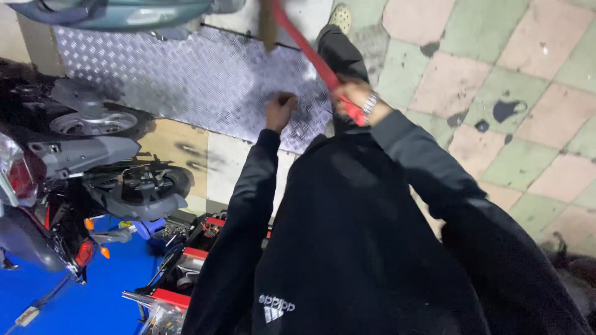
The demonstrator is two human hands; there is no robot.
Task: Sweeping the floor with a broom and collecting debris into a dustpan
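Observation:
My right hand (352, 99) grips the red handle of a broom (307, 48) that runs up and to the left toward its bristles at the top edge. A metal watch sits on that wrist. My left hand (280, 110) hangs in a loose fist over the metal tread plate (186, 80), holding nothing that I can see. Both arms are in black sleeves, and my black jacket fills the lower middle of the view. One foot in a light shoe (340, 17) steps forward near the top.
A scooter (74, 161) with its rear wheel and red tail light stands at the left on a blue lift platform (93, 291). A red tool tray (186, 260) with several tools lies beside it. Stained pink and green floor tiles (515, 93) spread to the right.

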